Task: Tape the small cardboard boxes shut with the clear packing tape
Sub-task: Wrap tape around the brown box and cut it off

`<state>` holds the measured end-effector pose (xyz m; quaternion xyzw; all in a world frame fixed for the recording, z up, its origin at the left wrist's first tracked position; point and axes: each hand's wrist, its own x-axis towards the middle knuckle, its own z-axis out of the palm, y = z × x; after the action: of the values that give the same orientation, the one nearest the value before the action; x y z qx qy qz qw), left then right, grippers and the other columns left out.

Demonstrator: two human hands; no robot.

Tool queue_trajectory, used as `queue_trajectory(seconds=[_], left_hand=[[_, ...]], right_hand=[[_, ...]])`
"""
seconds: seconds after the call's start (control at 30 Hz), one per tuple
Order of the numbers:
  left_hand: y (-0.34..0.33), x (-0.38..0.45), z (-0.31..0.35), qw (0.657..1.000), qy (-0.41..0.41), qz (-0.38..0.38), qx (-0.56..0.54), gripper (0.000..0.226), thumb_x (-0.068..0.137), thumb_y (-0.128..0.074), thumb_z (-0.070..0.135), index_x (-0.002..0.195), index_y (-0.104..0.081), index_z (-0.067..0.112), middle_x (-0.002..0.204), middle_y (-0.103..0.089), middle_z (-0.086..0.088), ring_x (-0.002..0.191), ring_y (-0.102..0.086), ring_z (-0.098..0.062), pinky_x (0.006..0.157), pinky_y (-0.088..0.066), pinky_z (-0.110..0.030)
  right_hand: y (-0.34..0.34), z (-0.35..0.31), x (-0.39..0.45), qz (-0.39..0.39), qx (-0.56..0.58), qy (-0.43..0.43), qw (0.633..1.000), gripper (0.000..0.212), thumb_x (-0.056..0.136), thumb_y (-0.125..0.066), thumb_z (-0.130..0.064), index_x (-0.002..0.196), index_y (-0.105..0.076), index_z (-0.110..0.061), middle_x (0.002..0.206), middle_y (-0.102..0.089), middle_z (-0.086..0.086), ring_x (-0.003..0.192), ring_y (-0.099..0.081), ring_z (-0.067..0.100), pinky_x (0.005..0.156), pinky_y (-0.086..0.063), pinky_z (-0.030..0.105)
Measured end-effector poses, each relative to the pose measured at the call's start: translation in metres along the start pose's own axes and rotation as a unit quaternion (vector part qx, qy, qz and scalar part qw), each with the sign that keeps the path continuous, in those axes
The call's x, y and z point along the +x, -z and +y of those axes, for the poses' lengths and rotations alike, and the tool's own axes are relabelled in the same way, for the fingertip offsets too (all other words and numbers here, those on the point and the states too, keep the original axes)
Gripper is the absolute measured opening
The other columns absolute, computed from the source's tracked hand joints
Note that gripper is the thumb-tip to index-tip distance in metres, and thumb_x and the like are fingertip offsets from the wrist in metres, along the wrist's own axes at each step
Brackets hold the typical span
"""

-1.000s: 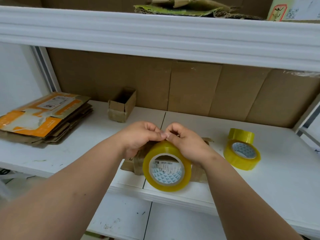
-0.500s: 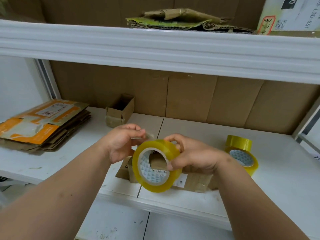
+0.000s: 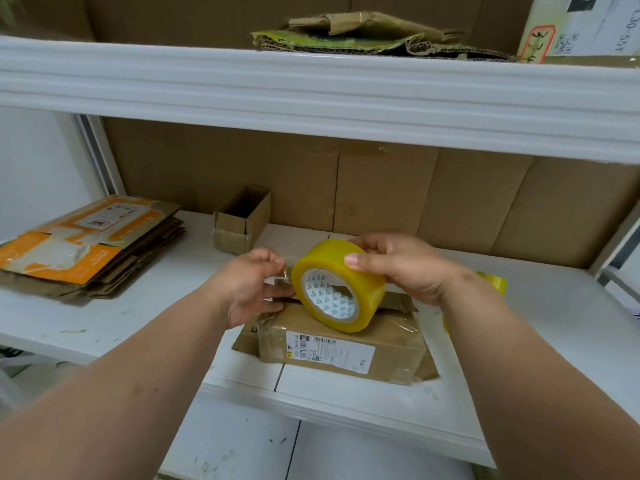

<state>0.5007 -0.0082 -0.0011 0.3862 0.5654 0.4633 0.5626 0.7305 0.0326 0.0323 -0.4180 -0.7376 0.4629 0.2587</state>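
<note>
A small cardboard box (image 3: pixel 346 348) with a white shipping label lies near the front edge of the white shelf (image 3: pixel 346 393). Just above it my right hand (image 3: pixel 405 268) grips a yellowish roll of clear packing tape (image 3: pixel 337 284) by its outer band. To the roll's left, my left hand (image 3: pixel 249 285) pinches the tape's loose end between thumb and fingertips, a short clear strip stretched between them. A second small box (image 3: pixel 242 220), open at the top, stands at the back of the shelf.
Flattened orange-and-brown cartons (image 3: pixel 86 244) are stacked at the left. Another tape roll (image 3: pixel 493 282) peeks out behind my right wrist. A cardboard sheet (image 3: pixel 381 188) lines the back wall. The upper shelf (image 3: pixel 311 95) hangs overhead with crumpled cardboard (image 3: pixel 363 36) on it.
The roll has turned and moved right and up over the box. My left hand has pulled the tape's end free to the left. The view tilted so the box shows in full.
</note>
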Motion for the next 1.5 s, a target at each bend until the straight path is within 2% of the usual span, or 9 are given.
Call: queue_trajectory(seconds=[0.17, 0.3, 0.43, 0.57, 0.67, 0.9, 1.23, 1.4, 1.5], left_hand=[[0.001, 0.001, -0.008, 0.998, 0.011, 0.057, -0.035, 0.019, 0.107, -0.039, 0.016, 0.09, -0.048, 0.014, 0.097, -0.063, -0.014, 0.093, -0.066, -0.035, 0.083, -0.055, -0.044], [0.004, 0.002, -0.011, 0.996, 0.016, 0.06, -0.061, 0.019, 0.106, -0.04, 0.015, 0.09, -0.049, 0.013, 0.103, -0.061, -0.016, 0.096, -0.065, -0.037, 0.084, -0.055, -0.044], [0.005, 0.004, -0.018, 0.994, 0.012, 0.071, -0.088, 0.018, 0.106, -0.039, 0.012, 0.09, -0.048, 0.012, 0.11, -0.06, -0.016, 0.094, -0.067, -0.037, 0.088, -0.055, -0.047], [0.009, 0.006, -0.02, 0.989, 0.014, 0.076, -0.125, 0.018, 0.106, -0.038, 0.009, 0.09, -0.048, 0.01, 0.11, -0.06, -0.015, 0.099, -0.067, -0.041, 0.09, -0.053, -0.05], [0.012, 0.006, -0.021, 0.987, 0.015, 0.071, -0.145, 0.02, 0.106, -0.037, 0.01, 0.09, -0.048, 0.009, 0.109, -0.06, -0.015, 0.098, -0.067, -0.042, 0.088, -0.054, -0.051], [0.015, 0.009, -0.019, 0.984, 0.02, 0.062, -0.167, 0.019, 0.107, -0.037, 0.012, 0.092, -0.049, 0.01, 0.111, -0.062, -0.016, 0.098, -0.068, -0.042, 0.086, -0.056, -0.052], [0.019, 0.012, -0.019, 0.98, 0.027, 0.071, -0.186, 0.021, 0.107, -0.036, 0.012, 0.091, -0.047, 0.011, 0.112, -0.058, -0.016, 0.096, -0.068, -0.043, 0.076, -0.058, -0.054], [0.026, 0.013, -0.021, 0.974, 0.04, 0.071, -0.212, 0.025, 0.108, -0.031, 0.018, 0.088, -0.045, 0.014, 0.115, -0.059, -0.02, 0.097, -0.069, -0.043, 0.069, -0.06, -0.053], [0.025, 0.015, -0.023, 0.971, 0.044, 0.067, -0.224, 0.025, 0.109, -0.029, 0.018, 0.089, -0.044, 0.014, 0.114, -0.06, -0.021, 0.092, -0.071, -0.043, 0.066, -0.061, -0.053]], right_hand=[[-0.014, 0.011, -0.001, -0.02, -0.023, -0.042, 0.999, 0.05, 0.074, -0.059, -0.061, 0.098, -0.069, -0.019, 0.092, -0.073, -0.002, 0.093, -0.066, 0.016, 0.092, -0.051, 0.037], [-0.022, 0.03, -0.004, -0.016, 0.114, -0.078, 0.99, 0.061, 0.072, -0.066, -0.062, 0.116, -0.068, -0.019, 0.111, -0.073, 0.007, 0.109, -0.067, 0.026, 0.101, -0.05, 0.043], [-0.021, 0.036, -0.005, 0.005, 0.218, -0.058, 0.974, 0.06, 0.08, -0.07, -0.049, 0.122, -0.063, -0.008, 0.107, -0.071, 0.014, 0.084, -0.07, 0.024, 0.087, -0.056, 0.044], [-0.006, 0.037, -0.004, 0.017, 0.223, -0.025, 0.974, 0.085, 0.05, -0.09, -0.053, 0.108, -0.062, 0.003, 0.093, -0.065, 0.018, 0.081, -0.064, 0.028, 0.071, -0.056, 0.036], [0.011, 0.038, -0.005, 0.033, 0.195, -0.009, 0.98, 0.075, 0.04, -0.092, -0.052, 0.092, -0.068, -0.005, 0.088, -0.066, 0.019, 0.085, -0.062, 0.034, 0.08, -0.051, 0.041], [0.045, 0.028, -0.02, -0.032, 0.139, -0.039, 0.989, 0.101, 0.03, -0.096, -0.043, 0.116, -0.067, 0.001, 0.11, -0.069, 0.027, 0.098, -0.067, 0.04, 0.089, -0.054, 0.048], [0.054, -0.003, -0.024, 0.086, -0.19, -0.051, 0.977, 0.043, 0.069, -0.071, -0.059, 0.091, -0.075, -0.023, 0.094, -0.074, 0.0, 0.091, -0.068, 0.018, 0.087, -0.054, 0.038], [0.075, 0.021, -0.031, -0.016, 0.122, -0.092, 0.988, 0.079, 0.046, -0.09, -0.035, 0.118, -0.068, -0.012, 0.111, -0.072, 0.016, 0.099, -0.07, 0.032, 0.081, -0.057, 0.043], [0.073, 0.03, -0.036, -0.013, 0.136, -0.1, 0.986, 0.054, 0.066, -0.071, -0.023, 0.116, -0.065, -0.007, 0.103, -0.07, 0.017, 0.086, -0.071, 0.026, 0.063, -0.057, 0.031]])
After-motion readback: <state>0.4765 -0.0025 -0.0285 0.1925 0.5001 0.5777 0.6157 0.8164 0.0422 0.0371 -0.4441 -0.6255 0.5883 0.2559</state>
